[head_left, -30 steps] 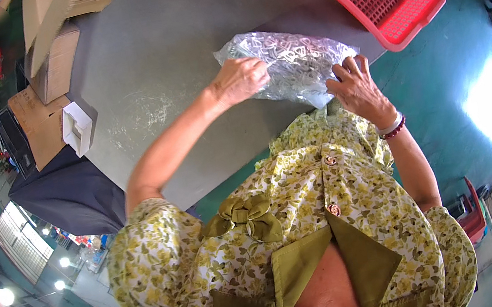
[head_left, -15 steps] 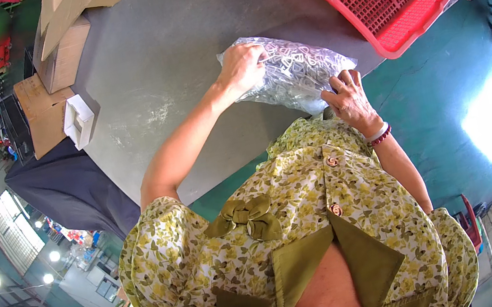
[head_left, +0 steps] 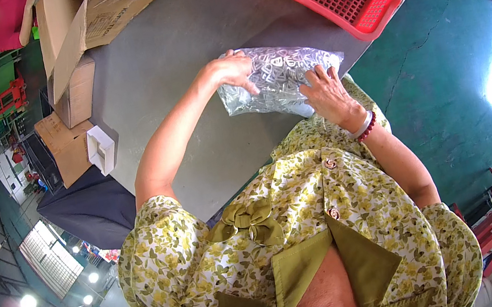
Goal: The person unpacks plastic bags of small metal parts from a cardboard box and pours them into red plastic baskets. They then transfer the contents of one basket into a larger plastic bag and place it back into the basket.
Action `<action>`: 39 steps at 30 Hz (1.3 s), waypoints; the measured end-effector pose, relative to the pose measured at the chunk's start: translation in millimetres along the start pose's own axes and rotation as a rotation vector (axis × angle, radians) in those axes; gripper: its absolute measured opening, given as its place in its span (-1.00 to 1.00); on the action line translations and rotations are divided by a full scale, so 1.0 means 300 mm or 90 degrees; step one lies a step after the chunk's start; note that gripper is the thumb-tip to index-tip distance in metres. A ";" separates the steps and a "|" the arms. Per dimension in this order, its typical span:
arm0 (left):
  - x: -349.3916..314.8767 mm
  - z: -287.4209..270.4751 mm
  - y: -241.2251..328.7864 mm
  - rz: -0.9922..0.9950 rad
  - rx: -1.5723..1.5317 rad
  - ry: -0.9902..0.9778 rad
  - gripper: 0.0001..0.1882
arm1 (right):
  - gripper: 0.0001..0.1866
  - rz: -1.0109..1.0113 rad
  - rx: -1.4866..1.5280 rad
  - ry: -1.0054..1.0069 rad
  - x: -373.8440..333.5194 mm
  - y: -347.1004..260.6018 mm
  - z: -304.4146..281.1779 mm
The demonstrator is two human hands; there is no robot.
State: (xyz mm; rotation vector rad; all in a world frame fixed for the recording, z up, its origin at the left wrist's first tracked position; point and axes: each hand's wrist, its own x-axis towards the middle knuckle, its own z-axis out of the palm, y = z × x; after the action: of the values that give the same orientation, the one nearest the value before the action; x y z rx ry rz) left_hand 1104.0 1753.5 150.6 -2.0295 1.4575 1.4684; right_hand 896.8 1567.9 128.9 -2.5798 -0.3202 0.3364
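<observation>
A clear plastic bag (head_left: 284, 72) lies on the grey table in front of me, full of small, pale, shiny ring-like or buckle-like pieces whose exact kind I cannot make out. On the bag's left end rests my left hand (head_left: 232, 70), thumb and fingers apart. My right hand (head_left: 333, 96), with a pale bangle and a dark red bead bracelet at the wrist, lies on the bag's near right part, fingers stretched out and spread over the plastic. The bag's near right corner is partly hidden by that hand.
Red plastic baskets (head_left: 376, 18) stand at the table's far right. Cardboard boxes (head_left: 76, 91) and a small white open box (head_left: 101, 150) line the left side of the grey table (head_left: 152, 97). Dark cloth (head_left: 89, 209) hangs beside them. Green floor (head_left: 432, 57) lies to the right.
Both hands have loosened their grip on the bag's edges and now lie on it with fingers spread. The bag sits flatter and slightly further left. The view has shifted a little.
</observation>
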 end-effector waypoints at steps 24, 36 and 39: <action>-0.053 0.432 0.060 -0.290 -0.526 0.838 -0.80 | -0.88 -0.267 0.074 -0.109 0.025 -0.073 0.075; -0.037 0.102 -0.007 -0.241 -0.133 0.092 -0.46 | -0.88 -0.261 0.016 -0.098 0.013 -0.094 0.090; -0.035 0.091 -0.082 -0.115 -0.199 -0.017 -0.53 | -0.88 -0.252 0.023 -0.081 -0.002 -0.103 0.099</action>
State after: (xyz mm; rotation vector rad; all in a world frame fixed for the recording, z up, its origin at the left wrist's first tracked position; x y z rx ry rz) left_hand 1108.4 1789.4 138.5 -2.2376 1.0536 1.7235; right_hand 882.3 1607.5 120.2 -2.3917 -0.8461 0.3560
